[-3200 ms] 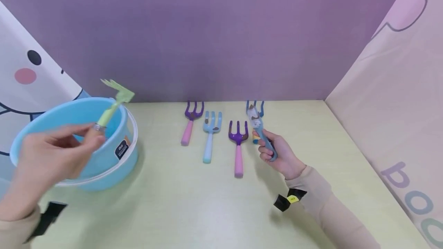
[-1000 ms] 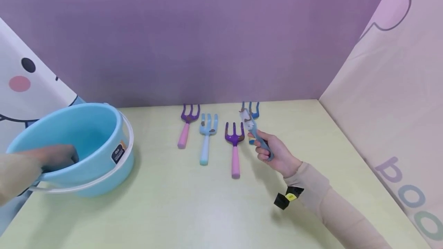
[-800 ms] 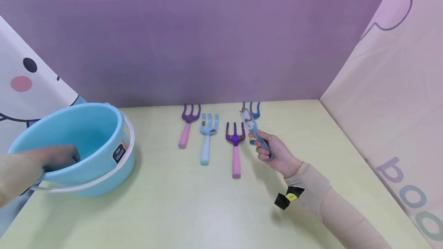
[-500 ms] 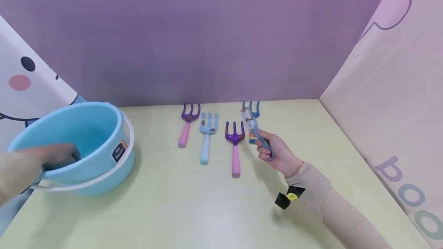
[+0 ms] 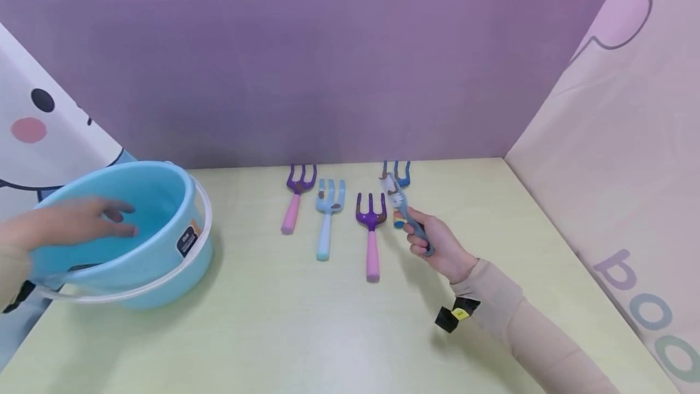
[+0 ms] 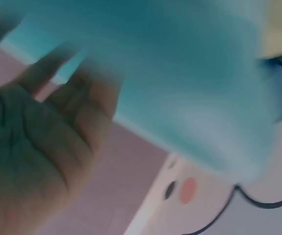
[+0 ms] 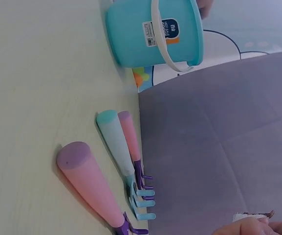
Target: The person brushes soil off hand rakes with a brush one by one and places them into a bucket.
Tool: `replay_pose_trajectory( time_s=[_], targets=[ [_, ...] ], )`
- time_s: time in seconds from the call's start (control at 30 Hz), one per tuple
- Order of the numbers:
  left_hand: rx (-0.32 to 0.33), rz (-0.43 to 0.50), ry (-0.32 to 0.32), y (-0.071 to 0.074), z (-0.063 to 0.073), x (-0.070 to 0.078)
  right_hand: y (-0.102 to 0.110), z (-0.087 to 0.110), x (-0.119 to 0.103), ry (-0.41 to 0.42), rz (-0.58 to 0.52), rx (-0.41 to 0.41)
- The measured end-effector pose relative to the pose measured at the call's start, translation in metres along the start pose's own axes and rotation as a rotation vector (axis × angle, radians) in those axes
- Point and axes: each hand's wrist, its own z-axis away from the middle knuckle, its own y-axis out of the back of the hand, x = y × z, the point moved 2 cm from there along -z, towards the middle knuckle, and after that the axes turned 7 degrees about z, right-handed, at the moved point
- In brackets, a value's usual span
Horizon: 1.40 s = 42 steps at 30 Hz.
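My left hand (image 5: pixel 82 221) is over the light blue bucket (image 5: pixel 188 199), fingers loosely spread and holding nothing; in the left wrist view the hand (image 6: pixel 38 142) appears before the blurred bucket wall (image 6: pixel 194 98). My right hand (image 5: pixel 440 245) grips a blue-grey brush (image 5: pixel 398 198) with pale bristles and brown smears, raised above the table. Behind it lies a blue garden hand fork (image 5: pixel 403 180), its handle partly hidden. To its left lie two purple hand forks with pink handles, a near fork (image 5: pixel 372 242) and a far fork (image 5: pixel 294 199), and a light blue fork (image 5: pixel 326 224). Brown spots mark them.
A pale yellow-green table (image 5: pixel 284 327) carries everything. A purple backdrop (image 5: pixel 328 65) stands along its rear edge, and a pale printed side panel (image 5: pixel 629 157) on the right. The bucket's white handle (image 5: pixel 205 230) hangs down around its front. Its bottom is hidden.
My left hand carried a light green hand rake with a wooden handle into the bucket. It has now come up without the rake, fingers spread. My right hand with the brush has barely moved.
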Motion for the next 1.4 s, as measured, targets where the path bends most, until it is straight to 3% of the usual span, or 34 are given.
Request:
replay_pose_trajectory(
  time_s=[0.1, 0.23, 0.37, 0.47, 0.6, 0.7, 0.8, 0.97, 1.17, 1.4],
  targets=[
    [0.113, -0.084, -0.017, 0.010, 0.008, 0.015, 0.001, 0.000, 0.001, 0.005, 0.036, 0.021],
    [0.201, -0.195, -0.025, 0.022, 0.020, 0.039, 0.002, 0.001, 0.001, 0.017, 0.083, 0.052],
    [0.298, -0.258, -0.050, 0.024, 0.029, 0.062, 0.002, 0.001, 0.001, 0.047, 0.180, 0.109],
    [0.397, -0.251, -0.131, 0.015, 0.037, 0.083, 0.004, 0.000, 0.002, 0.069, 0.270, 0.170],
    [0.560, -0.205, -0.315, -0.008, 0.046, 0.113, 0.006, -0.001, 0.004, 0.094, 0.361, 0.239],
    [0.572, -0.133, -0.377, -0.027, 0.046, 0.132, 0.006, -0.002, 0.004, 0.118, 0.402, 0.281],
    [0.480, -0.048, -0.344, -0.044, 0.035, 0.147, 0.005, -0.002, 0.004, 0.145, 0.424, 0.309],
    [0.346, 0.025, -0.318, -0.073, 0.000, 0.161, 0.005, -0.002, 0.004, 0.162, 0.431, 0.320],
    [0.311, 0.051, -0.321, -0.100, -0.050, 0.165, 0.005, 0.000, 0.003, 0.166, 0.428, 0.326],
    [0.222, 0.073, -0.220, -0.121, -0.112, 0.161, 0.004, 0.001, 0.003, 0.174, 0.430, 0.323]
  ],
)
